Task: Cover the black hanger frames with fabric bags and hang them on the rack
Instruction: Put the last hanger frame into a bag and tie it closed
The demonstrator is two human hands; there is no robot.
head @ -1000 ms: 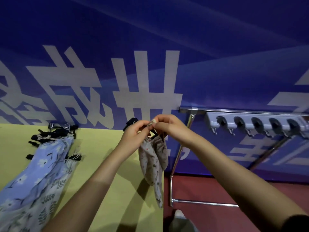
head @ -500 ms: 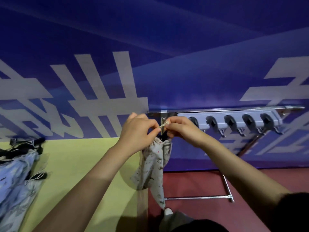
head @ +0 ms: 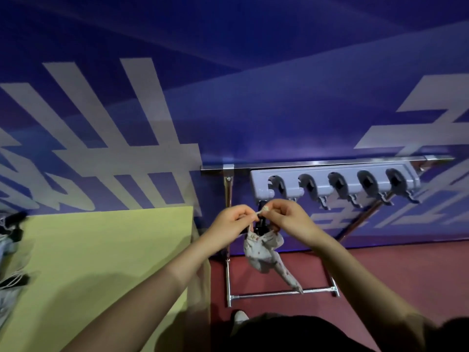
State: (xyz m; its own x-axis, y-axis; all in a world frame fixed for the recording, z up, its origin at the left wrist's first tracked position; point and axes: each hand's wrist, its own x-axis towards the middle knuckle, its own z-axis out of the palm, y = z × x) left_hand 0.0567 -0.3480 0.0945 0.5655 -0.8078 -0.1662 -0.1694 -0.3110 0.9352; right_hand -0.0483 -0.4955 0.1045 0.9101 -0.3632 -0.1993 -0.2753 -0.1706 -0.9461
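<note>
Both my arms reach forward and a little up, and my hands meet under the left end of the rack. My left hand (head: 232,221) has the fingers curled, and the thumb and forefinger pinch a thin pale drawstring (head: 261,211). My right hand (head: 288,218) is curled in the same way and pinches the other end of this string, so my two hands almost touch. Under them hangs the fabric bag (head: 264,250), pale with small reddish marks, and its lower tip points down to the right. The black hanger frame (head: 261,223) sticks out of the top of the bag, between my hands; most of it is hidden by the cloth and my fingers.

The metal rack (head: 330,163) stands on a dark red floor (head: 380,270) in front of a blue wall (head: 228,72) with big white characters. On its top bar sits a grey holder (head: 335,181) with five round clips and small hooks below them. To the left is a yellow-green table (head: 101,262). At its far left edge lie more black frames (head: 15,219) and patterned cloth, mostly cut off by the picture edge.
</note>
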